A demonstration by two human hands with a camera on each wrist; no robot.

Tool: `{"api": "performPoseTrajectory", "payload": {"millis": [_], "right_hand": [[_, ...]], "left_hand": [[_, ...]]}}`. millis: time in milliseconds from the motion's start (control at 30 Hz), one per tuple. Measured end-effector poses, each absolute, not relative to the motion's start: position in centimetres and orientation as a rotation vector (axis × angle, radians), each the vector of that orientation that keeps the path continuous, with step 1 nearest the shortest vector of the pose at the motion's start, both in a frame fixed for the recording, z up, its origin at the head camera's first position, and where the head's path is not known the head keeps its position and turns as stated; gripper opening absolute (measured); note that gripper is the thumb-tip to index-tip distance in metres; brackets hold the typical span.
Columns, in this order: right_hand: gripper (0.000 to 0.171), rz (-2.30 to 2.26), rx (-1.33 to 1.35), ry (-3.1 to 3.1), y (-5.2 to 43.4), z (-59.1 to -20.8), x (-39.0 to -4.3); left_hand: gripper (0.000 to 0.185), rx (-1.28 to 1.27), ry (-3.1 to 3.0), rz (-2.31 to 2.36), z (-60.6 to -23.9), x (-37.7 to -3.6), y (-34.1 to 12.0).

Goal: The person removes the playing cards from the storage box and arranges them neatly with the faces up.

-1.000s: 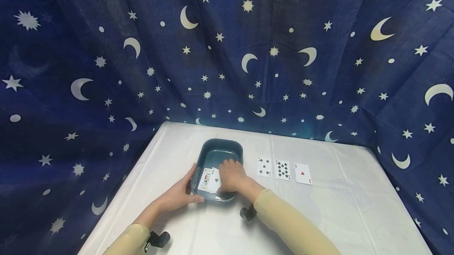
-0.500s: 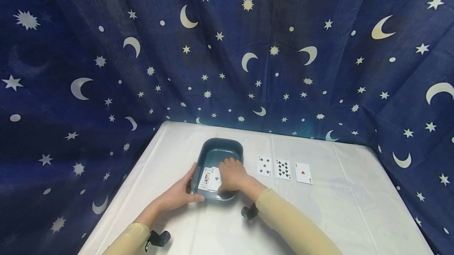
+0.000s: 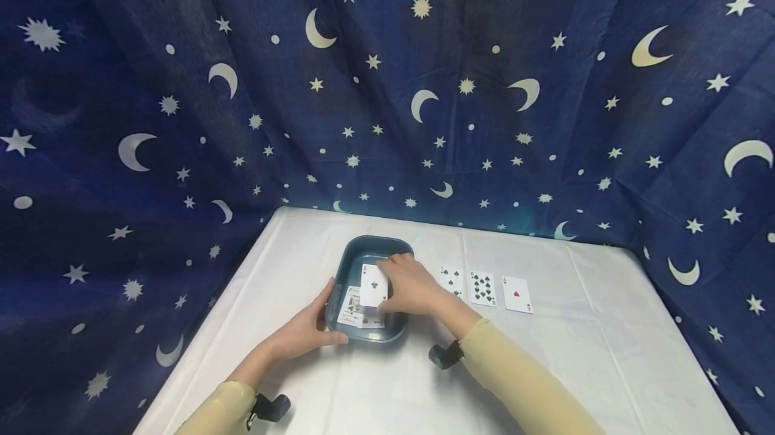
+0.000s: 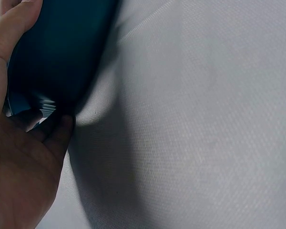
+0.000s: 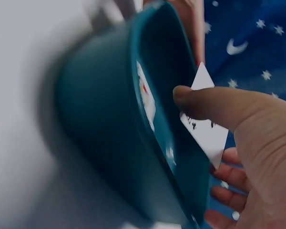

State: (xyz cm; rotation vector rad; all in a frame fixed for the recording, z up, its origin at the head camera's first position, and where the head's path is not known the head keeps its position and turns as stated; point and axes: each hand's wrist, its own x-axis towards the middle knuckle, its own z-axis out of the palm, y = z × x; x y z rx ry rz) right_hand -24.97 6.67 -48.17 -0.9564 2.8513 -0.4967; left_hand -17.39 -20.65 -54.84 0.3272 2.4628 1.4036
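My right hand (image 3: 413, 285) pinches an ace of clubs playing card (image 3: 373, 287) over a dark teal rectangular tub (image 3: 383, 239). In the right wrist view the thumb lies across the face of this card (image 5: 212, 143), level with the tub's mouth. My left hand (image 3: 305, 333) grips the tub's near left side, thumb at the front and fingers along the left wall. Inside the tub lie a face card (image 3: 348, 308) and, partly covered by the raised ace, another card (image 3: 372, 320). The left wrist view shows the fingers against the tub's outer wall (image 4: 62, 52).
Right of the tub, a spade card (image 3: 451, 279) partly behind my right hand, a ten of spades (image 3: 483, 290) and an ace of hearts (image 3: 517, 296) lie face up in a row. A white cloth (image 3: 581, 354) covers the table. A blue star-patterned curtain (image 3: 387, 99) hangs behind.
My right hand has lifted the ace of clubs from the other cards in the tub, moving it away from me and slightly right. The left hand stays on the tub.
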Motion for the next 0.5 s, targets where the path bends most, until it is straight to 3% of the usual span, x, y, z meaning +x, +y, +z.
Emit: {"api": "performPoseTrajectory", "payload": {"millis": [200,500], "right_hand": [[0.095,-0.593,-0.914,2.884,11.3,-46.2,-25.6],[0.094,-0.607,-0.684,2.962,22.3,-44.8,-26.8]], "left_hand": [[0.127,0.314,2.458,1.417,-54.8,-17.4,-20.3],[0.127,0.305,2.469,1.421,-54.8,-17.3,-20.3]]}}
